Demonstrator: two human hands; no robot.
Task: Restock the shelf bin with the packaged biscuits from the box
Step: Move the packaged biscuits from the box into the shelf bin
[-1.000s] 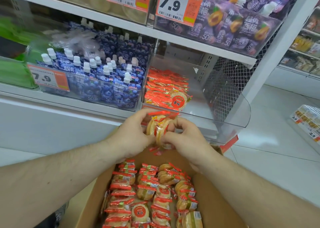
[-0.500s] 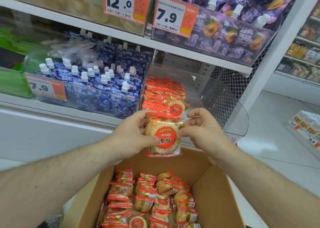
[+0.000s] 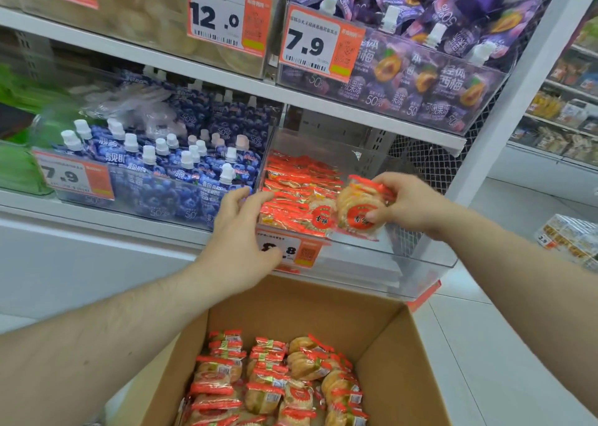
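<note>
- Head view: a cardboard box [image 3: 417,361] at the near centre is filled with packaged biscuits [image 3: 275,383] in red-edged wrappers.
- A clear shelf bin [image 3: 420,264] beyond it is stacked on its left side with the same packets [image 3: 291,196].
- A biscuit packet [image 3: 359,209] is gripped by the right hand [image 3: 407,204] over the bin's middle, beside the stack.
- The left hand [image 3: 239,234] is held with loose fingers, grasping nothing, at the bin's left front corner.
- "7.9" is read on a price tag [image 3: 318,42] above; blue pouches [image 3: 181,173] fill the left bin.
</note>
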